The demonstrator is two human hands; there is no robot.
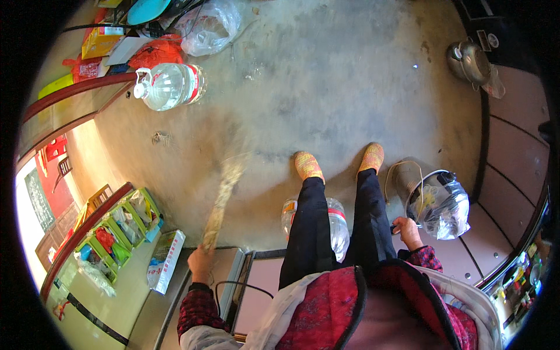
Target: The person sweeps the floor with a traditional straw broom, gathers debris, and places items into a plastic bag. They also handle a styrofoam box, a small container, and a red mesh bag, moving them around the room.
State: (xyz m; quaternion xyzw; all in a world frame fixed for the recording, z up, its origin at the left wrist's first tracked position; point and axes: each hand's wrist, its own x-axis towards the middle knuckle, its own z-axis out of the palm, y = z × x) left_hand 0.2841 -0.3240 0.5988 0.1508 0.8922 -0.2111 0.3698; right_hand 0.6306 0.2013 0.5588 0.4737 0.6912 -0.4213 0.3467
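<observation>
My left hand [200, 264] grips the upper end of a straw broom [223, 197]. Its bristle end is blurred over the concrete floor [280, 109], to the left of my feet. By my right leg, my right hand [407, 232] is closed around a small dark object [395, 228], mostly hidden by the fingers. Just beyond that hand stands a bucket [442, 210] with a clear plastic bag and a thin looped handle. A small tangle of debris [162, 138] lies on the floor at the left.
A large clear water bottle [168, 87] stands at the upper left, near plastic bags [210, 28] and boxes. More bottles [337, 225] are behind my legs. A metal pot [470, 63] sits by the right-hand cabinets [516, 144]. Green baskets [131, 218] line the left doorway side.
</observation>
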